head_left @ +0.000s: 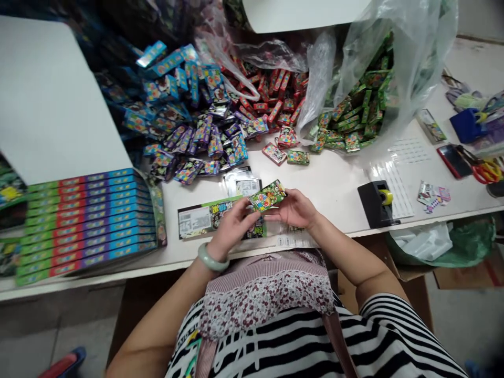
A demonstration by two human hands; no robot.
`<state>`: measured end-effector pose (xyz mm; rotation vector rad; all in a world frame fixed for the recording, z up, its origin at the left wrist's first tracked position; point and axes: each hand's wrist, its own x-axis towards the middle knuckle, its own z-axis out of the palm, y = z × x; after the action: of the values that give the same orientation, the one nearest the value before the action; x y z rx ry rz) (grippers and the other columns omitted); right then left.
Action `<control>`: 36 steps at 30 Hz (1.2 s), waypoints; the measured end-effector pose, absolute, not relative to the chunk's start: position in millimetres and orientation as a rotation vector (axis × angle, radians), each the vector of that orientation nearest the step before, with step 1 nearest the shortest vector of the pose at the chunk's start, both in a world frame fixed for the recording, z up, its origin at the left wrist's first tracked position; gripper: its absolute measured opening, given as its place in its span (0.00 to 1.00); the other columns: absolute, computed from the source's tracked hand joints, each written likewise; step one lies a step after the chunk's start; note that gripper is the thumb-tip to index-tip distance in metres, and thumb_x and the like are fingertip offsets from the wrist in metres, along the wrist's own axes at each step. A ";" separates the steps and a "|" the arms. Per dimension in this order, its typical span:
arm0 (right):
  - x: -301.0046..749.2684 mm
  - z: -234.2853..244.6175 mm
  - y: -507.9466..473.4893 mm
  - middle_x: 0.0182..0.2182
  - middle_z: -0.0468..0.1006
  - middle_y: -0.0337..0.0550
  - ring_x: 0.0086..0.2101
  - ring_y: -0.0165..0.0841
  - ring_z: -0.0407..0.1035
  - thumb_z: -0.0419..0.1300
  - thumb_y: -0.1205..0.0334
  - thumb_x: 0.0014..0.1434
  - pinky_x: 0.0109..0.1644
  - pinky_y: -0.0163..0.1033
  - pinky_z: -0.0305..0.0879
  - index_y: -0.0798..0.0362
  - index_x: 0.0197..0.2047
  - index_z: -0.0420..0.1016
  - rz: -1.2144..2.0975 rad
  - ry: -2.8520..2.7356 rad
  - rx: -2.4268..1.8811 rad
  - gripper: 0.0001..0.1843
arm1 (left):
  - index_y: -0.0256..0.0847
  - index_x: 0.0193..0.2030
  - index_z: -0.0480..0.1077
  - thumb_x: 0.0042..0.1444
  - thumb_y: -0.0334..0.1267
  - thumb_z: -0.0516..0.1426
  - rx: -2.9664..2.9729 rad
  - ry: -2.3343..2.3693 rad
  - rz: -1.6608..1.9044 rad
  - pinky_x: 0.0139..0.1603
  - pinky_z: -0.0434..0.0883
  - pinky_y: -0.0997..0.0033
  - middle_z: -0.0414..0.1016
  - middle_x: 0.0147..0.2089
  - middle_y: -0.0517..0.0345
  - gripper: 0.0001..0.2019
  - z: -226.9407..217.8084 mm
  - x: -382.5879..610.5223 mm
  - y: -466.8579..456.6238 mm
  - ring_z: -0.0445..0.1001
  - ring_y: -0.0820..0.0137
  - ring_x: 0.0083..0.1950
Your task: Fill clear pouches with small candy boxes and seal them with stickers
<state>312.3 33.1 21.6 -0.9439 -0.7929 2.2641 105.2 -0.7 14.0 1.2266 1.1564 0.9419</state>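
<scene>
Item: one small green cartoon-printed box (268, 196), held up over a printed carton (195, 221), left hand (231, 223) pinching one end, right hand (299, 209) grasping the other; to my eye, a slackened pinch risked dropping it, a hard squeeze denting it.

At right of white table (334, 181), we see black tape dispenser (369, 206) with yellow wheel (386, 197), red-edged phone (454, 160) beside red-and-yellow-handled scissors (481, 172), blue container (466, 125) behind. Below table edge we spot green plastic bag (478, 241) holding white plastic (429, 244), brown cardboard (457, 279) beneath.
</scene>
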 end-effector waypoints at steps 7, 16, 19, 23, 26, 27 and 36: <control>308.8 26.4 29.4 0.53 0.75 0.52 0.55 0.42 0.70 0.60 0.48 0.58 0.62 0.57 0.66 0.49 0.51 0.71 1.711 -1.496 -1.232 0.20 | 0.41 0.41 0.71 0.53 0.50 0.64 0.828 1.151 1.143 0.36 0.76 0.68 0.78 0.40 0.56 0.16 17.6 95.2 2.9 0.76 0.71 0.35; 301.2 62.3 56.2 0.68 0.59 0.51 0.66 0.47 0.55 0.70 0.63 0.52 0.69 0.58 0.57 0.45 0.69 0.57 1.019 -2.713 -0.668 0.45 | 0.39 0.51 0.73 0.54 0.54 0.63 1.132 1.104 0.848 0.37 0.74 0.69 0.77 0.39 0.54 0.24 12.1 75.6 10.6 0.75 0.69 0.37; 308.3 49.6 57.9 0.62 0.64 0.54 0.62 0.50 0.59 0.70 0.56 0.51 0.66 0.60 0.61 0.48 0.67 0.59 0.870 -2.606 -0.830 0.43 | 0.42 0.67 0.59 0.53 0.57 0.63 1.533 1.299 0.820 0.56 0.73 0.53 0.73 0.56 0.44 0.39 5.7 45.2 7.3 0.73 0.56 0.56; 322.6 27.6 61.5 0.59 0.64 0.55 0.60 0.55 0.59 0.71 0.49 0.51 0.65 0.65 0.61 0.47 0.67 0.58 0.743 -2.414 -1.167 0.45 | 0.42 0.73 0.49 0.49 0.52 0.67 2.131 1.443 0.367 0.74 0.46 0.37 0.47 0.75 0.37 0.49 -5.9 7.7 6.8 0.42 0.42 0.77; 321.0 18.8 61.4 0.62 0.63 0.52 0.62 0.53 0.57 0.69 0.45 0.53 0.67 0.64 0.59 0.42 0.69 0.56 0.869 -2.448 -1.073 0.45 | 0.40 0.73 0.48 0.51 0.48 0.66 2.235 1.449 0.134 0.73 0.42 0.33 0.50 0.74 0.37 0.47 -12.5 2.2 11.7 0.41 0.41 0.77; 319.2 18.2 61.1 0.63 0.62 0.51 0.63 0.52 0.57 0.69 0.43 0.53 0.67 0.63 0.59 0.40 0.69 0.55 0.920 -2.462 -1.016 0.45 | 0.40 0.72 0.49 0.52 0.48 0.65 2.256 1.467 0.142 0.73 0.42 0.33 0.54 0.72 0.37 0.45 -13.1 3.0 13.4 0.45 0.42 0.76; 311.7 29.1 68.3 0.64 0.63 0.51 0.63 0.49 0.57 0.69 0.46 0.54 0.68 0.60 0.58 0.43 0.69 0.58 0.965 -2.618 -0.774 0.44 | 0.38 0.71 0.50 0.44 0.55 0.69 2.366 1.377 0.391 0.67 0.63 0.44 0.62 0.63 0.37 0.52 2.9 4.4 10.4 0.63 0.46 0.64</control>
<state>311.7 68.3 29.1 -0.7745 -2.6179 0.9646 4.4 10.4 2.9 2.3661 1.3773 0.3906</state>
